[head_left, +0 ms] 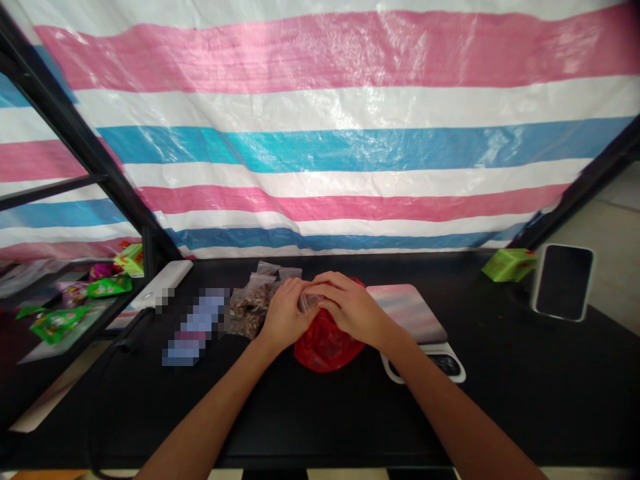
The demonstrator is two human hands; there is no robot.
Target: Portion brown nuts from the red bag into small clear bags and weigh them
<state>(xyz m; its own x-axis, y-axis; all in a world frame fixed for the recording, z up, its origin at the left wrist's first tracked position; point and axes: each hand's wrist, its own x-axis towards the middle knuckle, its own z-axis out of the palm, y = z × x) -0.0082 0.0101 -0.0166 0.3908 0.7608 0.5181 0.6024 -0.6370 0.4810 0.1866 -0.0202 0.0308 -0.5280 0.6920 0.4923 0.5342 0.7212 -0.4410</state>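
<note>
My left hand (287, 315) and my right hand (357, 312) come together over a crumpled red plastic bag (327, 347) on the black table. Between their closed fingers is a small transparent plastic bag (311, 301), pinched from both sides; its contents are hard to make out. Just left of my left hand lie several small zip bags (249, 303) filled with brown bits. Beside my right wrist sits a kitchen scale (407, 310) with a shiny metal top and a white base, partly covered by my forearm.
A phone (563, 283) stands upright at the right, beside a green box (509, 265). On the left are a white power strip (165, 285) with a black cable and a blurred-out flat item (196, 328). Green snack packets (63, 325) lie beyond the black frame. Striped sheeting (350, 147) hangs behind.
</note>
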